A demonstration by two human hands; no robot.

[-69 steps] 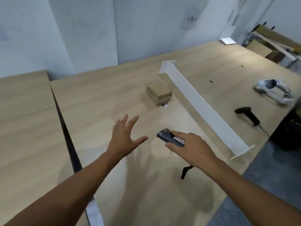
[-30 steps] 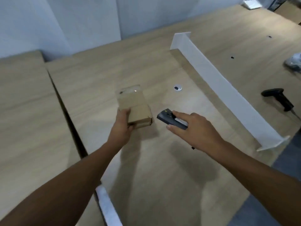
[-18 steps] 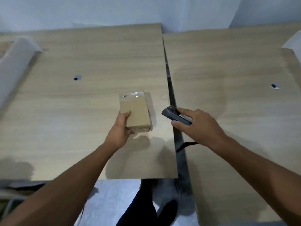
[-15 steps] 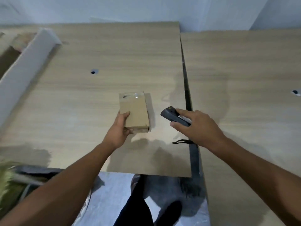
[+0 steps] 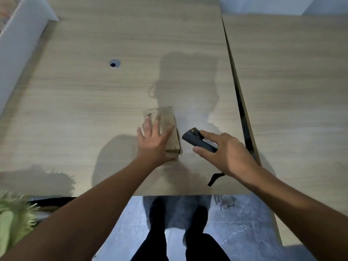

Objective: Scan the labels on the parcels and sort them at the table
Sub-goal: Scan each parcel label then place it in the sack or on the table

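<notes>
Parcel [image 5: 167, 115], a small cardboard box, lies flat on the desk [image 5: 84, 110], near its front edge and right of centre. L hand [image 5: 153, 143] rests on top of it w/ fingers straight and spread, thumb at the near end. R hand [image 5: 226, 153] is just beside it, curled round a dark scanner [image 5: 194, 138] held above the desk; the hands are apart, not touching. Scanner strap [image 5: 214, 178] dangles near the front edge. A dark gap [image 5: 240, 98] separates this desk from a 2nd desk [image 5: 291, 91] to the right. Bare wood runs left and back of the parcel up to a cable hole [image 5: 114, 63] and a white divider [image 5: 18, 44] at far left. Green fuzzy item [image 5: 15, 219] at bottom left, below the desk edge. Floor [image 5: 244, 223] and the person's legs show below.
</notes>
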